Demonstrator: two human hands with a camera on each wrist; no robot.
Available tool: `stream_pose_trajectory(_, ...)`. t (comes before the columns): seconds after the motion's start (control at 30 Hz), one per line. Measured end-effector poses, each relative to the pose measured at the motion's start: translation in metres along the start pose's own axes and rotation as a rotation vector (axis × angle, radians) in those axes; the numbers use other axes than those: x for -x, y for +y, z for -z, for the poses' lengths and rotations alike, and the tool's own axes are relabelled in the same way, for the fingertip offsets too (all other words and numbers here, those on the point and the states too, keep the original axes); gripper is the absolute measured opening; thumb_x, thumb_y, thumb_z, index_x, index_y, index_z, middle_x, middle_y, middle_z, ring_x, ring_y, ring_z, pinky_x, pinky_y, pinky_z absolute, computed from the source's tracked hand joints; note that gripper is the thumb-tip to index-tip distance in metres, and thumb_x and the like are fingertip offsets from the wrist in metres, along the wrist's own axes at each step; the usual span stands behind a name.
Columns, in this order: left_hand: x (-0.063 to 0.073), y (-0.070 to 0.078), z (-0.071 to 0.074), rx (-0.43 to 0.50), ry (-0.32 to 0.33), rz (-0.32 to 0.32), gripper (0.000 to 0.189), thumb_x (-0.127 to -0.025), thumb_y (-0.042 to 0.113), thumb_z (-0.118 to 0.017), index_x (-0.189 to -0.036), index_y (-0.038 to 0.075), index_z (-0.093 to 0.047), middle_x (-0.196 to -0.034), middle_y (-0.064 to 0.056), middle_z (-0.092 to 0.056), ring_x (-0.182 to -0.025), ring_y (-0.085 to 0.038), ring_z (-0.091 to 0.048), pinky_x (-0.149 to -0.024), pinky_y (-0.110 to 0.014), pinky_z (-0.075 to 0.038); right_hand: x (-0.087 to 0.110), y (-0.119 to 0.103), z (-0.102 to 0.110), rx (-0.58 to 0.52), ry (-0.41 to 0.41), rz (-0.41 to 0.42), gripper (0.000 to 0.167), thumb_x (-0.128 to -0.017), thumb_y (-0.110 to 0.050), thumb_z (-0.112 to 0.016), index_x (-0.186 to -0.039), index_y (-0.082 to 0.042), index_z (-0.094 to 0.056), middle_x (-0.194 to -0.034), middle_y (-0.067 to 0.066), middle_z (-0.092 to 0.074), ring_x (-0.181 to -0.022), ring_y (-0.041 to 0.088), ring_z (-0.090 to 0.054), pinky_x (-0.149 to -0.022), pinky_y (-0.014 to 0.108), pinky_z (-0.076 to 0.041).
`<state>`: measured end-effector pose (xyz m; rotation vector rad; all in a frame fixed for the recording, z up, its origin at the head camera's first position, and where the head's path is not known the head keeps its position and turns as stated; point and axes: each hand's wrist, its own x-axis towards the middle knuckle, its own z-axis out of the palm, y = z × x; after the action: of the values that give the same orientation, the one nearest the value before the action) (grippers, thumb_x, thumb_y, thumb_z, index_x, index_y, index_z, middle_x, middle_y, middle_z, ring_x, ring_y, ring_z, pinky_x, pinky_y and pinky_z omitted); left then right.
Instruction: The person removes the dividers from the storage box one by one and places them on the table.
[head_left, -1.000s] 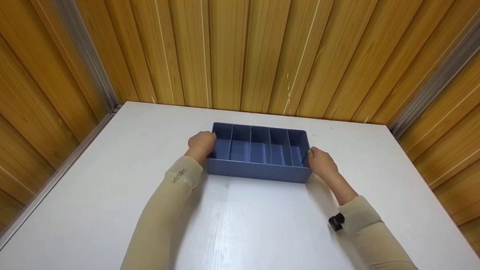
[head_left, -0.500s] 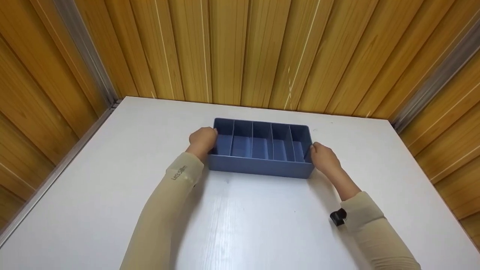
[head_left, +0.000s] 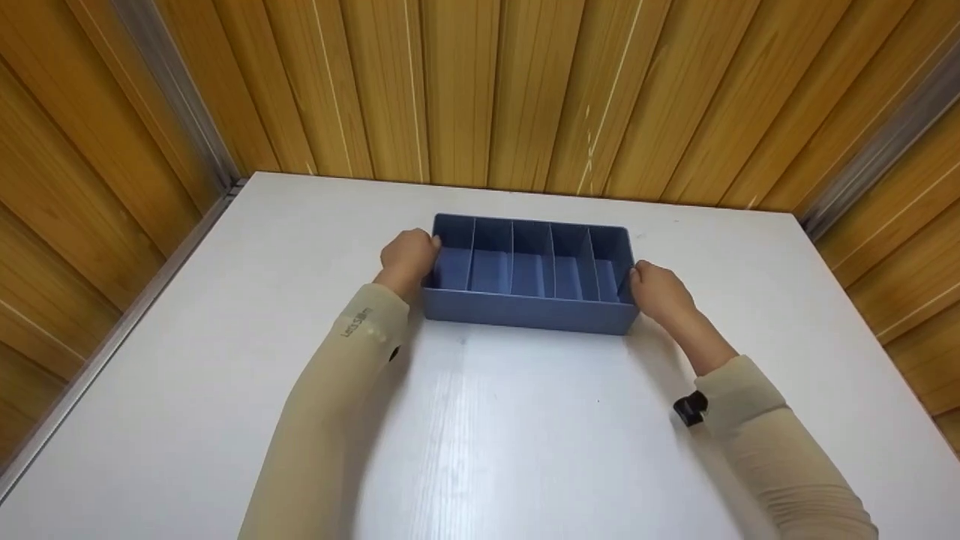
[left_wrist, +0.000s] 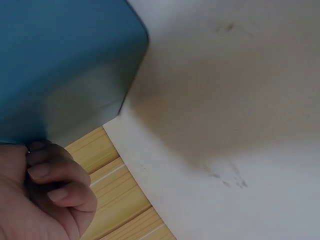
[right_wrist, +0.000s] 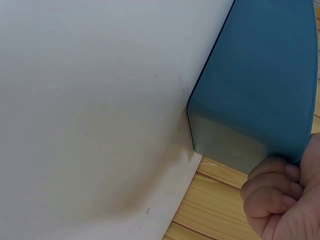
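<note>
A blue divided storage box (head_left: pixel 529 311) with several bare compartments in a row sits on the white table, near its back edge. At the box's left end my left hand (head_left: pixel 409 257) grips the rim, thumb over the top. My right hand (head_left: pixel 663 291) holds the opposite end the same way. In the left wrist view, curled fingers (left_wrist: pixel 65 182) lie against the box's end wall (left_wrist: pixel 75 107). The right wrist view has curled fingers (right_wrist: pixel 272 190) at the other end wall (right_wrist: pixel 227 142), close under the rim.
The white table (head_left: pixel 525 427) stretches on every side of the box. Wood-patterned panels (head_left: pixel 517 90) rise behind it and at both sides, with metal posts (head_left: pixel 176 90) at the corners. A small black device (head_left: pixel 690 409) sits at the right sleeve cuff.
Box, hands and table edge all sit higher in the head view, as the view itself has shifted. Both hands keep their grip, and the box stays about the same distance from the back edge.
</note>
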<state>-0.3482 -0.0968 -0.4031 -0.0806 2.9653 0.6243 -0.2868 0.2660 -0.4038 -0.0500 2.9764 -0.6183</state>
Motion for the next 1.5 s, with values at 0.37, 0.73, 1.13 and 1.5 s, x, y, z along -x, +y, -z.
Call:
stream_pose_trajectory(0.37, -0.002, -0.001, 0.004, 0.045, 0.003, -0.033, 0.044, -0.109, 0.033, -0.041, -0.110, 0.002, -0.072, -0.109, -0.014, -0.075, -0.089, -0.023, -0.061, -0.090, -0.044, -0.055, -0.005, 0.000, 0.009, 0.021, -0.027, 0.013, 0.036, -0.108, -0.016, -0.031, -0.101, 0.008, -0.057, -0.086, 0.021, -0.061, -0.084, 0.035, -0.058, -0.080, 0.051, -0.048)
stream_pose_trajectory(0.73, -0.001, -0.005, 0.004, 0.108, -0.069, -0.083, 0.042, -0.107, 0.031, -0.046, -0.118, -0.002, -0.069, -0.109, -0.016, -0.073, -0.093, -0.025, -0.061, -0.092, -0.044, -0.053, -0.004, 0.002, 0.015, 0.072, -0.083, 0.027, 0.041, -0.106, -0.016, -0.033, -0.113, 0.015, -0.060, -0.104, 0.031, -0.066, -0.092, 0.039, -0.060, -0.089, 0.058, -0.048)
stream_pose_trajectory(1.13, 0.000, -0.005, 0.002, 0.092, -0.011, -0.075, 0.032, -0.105, 0.024, -0.043, -0.082, 0.008, -0.059, -0.085, -0.006, -0.061, -0.079, -0.021, -0.054, -0.077, -0.039, -0.049, -0.006, -0.002, 0.019, 0.128, -0.109, 0.030, 0.041, -0.107, -0.017, -0.035, -0.116, 0.015, -0.059, -0.108, 0.033, -0.067, -0.094, 0.041, -0.063, -0.087, 0.056, -0.050)
stream_pose_trajectory(1.5, 0.000, 0.000, -0.002, 0.128, 0.005, -0.051, 0.032, -0.103, 0.021, -0.045, -0.073, 0.012, -0.050, -0.086, -0.008, -0.062, -0.078, -0.022, -0.055, -0.077, -0.038, -0.050, -0.008, -0.011, 0.047, 0.164, -0.194, 0.036, 0.052, -0.108, -0.025, -0.037, -0.126, 0.021, -0.052, -0.124, 0.042, -0.059, -0.117, 0.054, -0.058, -0.103, 0.063, -0.046)
